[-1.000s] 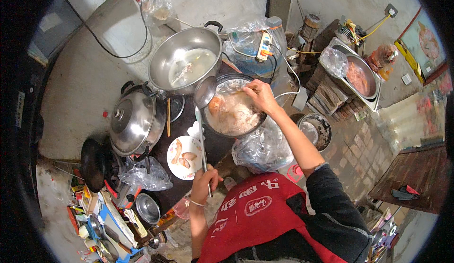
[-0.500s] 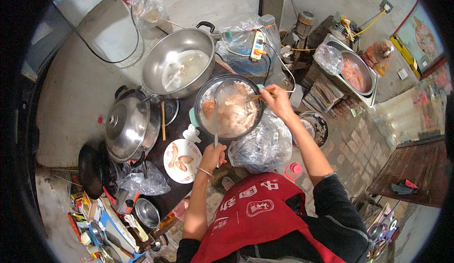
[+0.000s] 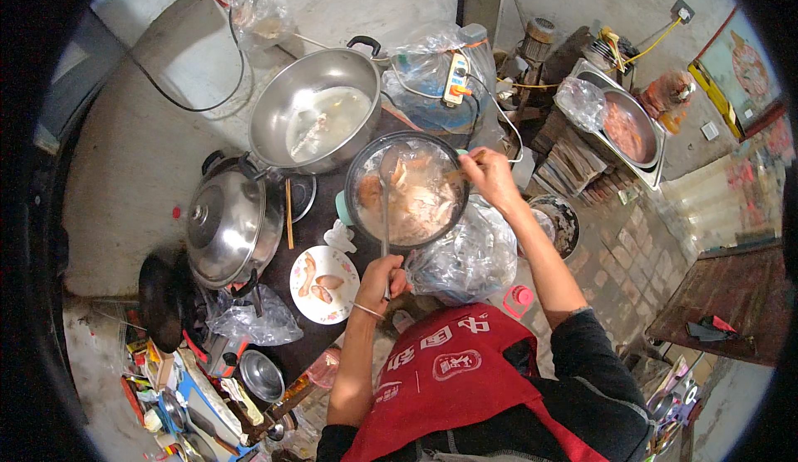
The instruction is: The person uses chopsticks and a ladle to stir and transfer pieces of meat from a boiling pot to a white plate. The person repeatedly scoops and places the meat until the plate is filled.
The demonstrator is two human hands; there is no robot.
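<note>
A dark round pot with pale green handles (image 3: 354, 221) holds cloudy, steaming liquid and chunks of pale and brown meat (image 3: 416, 184). My left hand (image 3: 386, 279), at the pot's near side, is closed round the long metal handle of a ladle (image 3: 385, 228); its head is partly under the liquid near the far left. Beside the right rim my right hand (image 3: 490, 175) pinches what look like wooden chopsticks (image 3: 455, 176), their tips blurred by steam among the meat. A flowered white plate (image 3: 336, 316) with several brown cooked pieces (image 3: 322, 282) sits left of my left hand.
A big open steel pot (image 3: 270, 121) with shallow liquid stands behind left, and a lidded steel pot (image 3: 223, 221) at left. Chopsticks (image 3: 289, 217) lie beside it. Clear plastic bags (image 3: 465, 254) bulge right of the pot. A power strip (image 3: 456, 76) hangs behind, its cables trailing right.
My right hand has shifted slightly right, and the chopsticks show less over the pot. The ladle is a little further right and the meat pieces have moved; steam has thinned.
</note>
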